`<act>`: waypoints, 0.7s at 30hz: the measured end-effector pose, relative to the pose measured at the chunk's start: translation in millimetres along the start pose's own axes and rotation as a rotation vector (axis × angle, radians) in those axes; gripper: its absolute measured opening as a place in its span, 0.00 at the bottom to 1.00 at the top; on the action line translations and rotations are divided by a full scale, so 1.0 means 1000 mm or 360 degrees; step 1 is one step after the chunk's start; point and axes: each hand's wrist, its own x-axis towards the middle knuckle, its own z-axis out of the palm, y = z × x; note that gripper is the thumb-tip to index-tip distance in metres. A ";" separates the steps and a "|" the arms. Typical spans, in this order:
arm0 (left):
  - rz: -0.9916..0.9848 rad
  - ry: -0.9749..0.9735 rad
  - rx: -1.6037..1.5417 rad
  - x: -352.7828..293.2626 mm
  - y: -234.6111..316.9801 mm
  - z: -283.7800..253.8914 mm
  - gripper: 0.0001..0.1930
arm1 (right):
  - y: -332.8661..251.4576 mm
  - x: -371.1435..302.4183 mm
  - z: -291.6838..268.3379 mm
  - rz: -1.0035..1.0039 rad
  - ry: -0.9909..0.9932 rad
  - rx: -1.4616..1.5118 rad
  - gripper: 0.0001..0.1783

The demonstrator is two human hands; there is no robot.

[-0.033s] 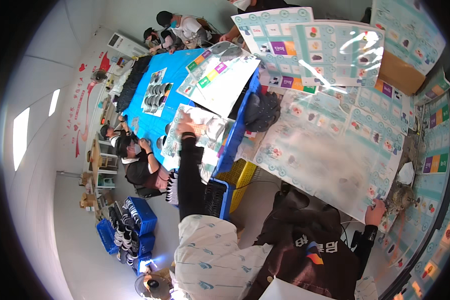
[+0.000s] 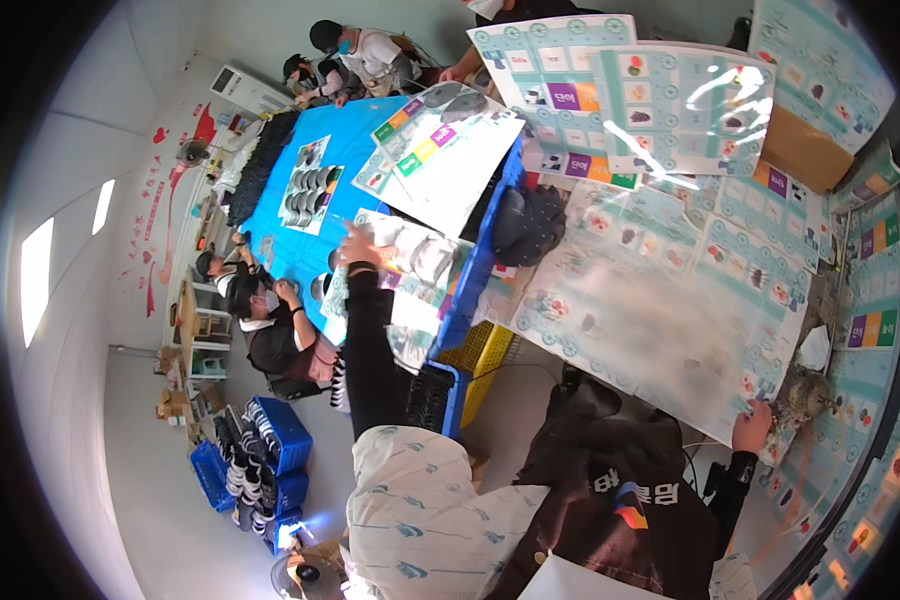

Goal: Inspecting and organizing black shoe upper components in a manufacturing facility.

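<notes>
My left hand (image 2: 360,246), in a black sleeve, is stretched out over a printed sheet (image 2: 395,340). Its fingers are extended, with nothing seen in them. Beside it on this sheet lie several pale grey curved pieces (image 2: 432,258), shaped like cap brims. My right hand (image 2: 752,427) is at the near right corner of a worn printed board (image 2: 650,330). Its fingers are curled at the board's edge; what they hold, if anything, is too small to tell. Next to that hand stands a dull metal machine part (image 2: 802,395).
A blue crate (image 2: 485,260) holds a dark dotted fabric bundle (image 2: 528,226). A yellow crate (image 2: 486,385) stands below. Printed boards (image 2: 685,110) stand at the back. More curved grey pieces (image 2: 310,195) lie on the blue table (image 2: 355,140), where several people sit. Blue bins (image 2: 280,430) stand on the floor.
My left hand has shifted left and slightly farther away, uncovering more of the pale curved pieces. My right hand stays at the board's corner.
</notes>
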 end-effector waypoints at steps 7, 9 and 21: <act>0.0018 0.0020 -0.0056 0.168 -0.086 0.026 0.67 | -0.108 -0.034 0.010 0.0082 -0.0093 -0.0168 0.18; 0.0095 -0.0080 -0.0113 0.193 -0.091 0.045 0.67 | -0.146 -0.035 0.003 0.0001 -0.0120 -0.0210 0.17; 0.0971 -0.0149 -0.0205 0.312 -0.167 0.163 0.59 | -0.260 -0.014 0.015 -0.0050 -0.0126 -0.0194 0.17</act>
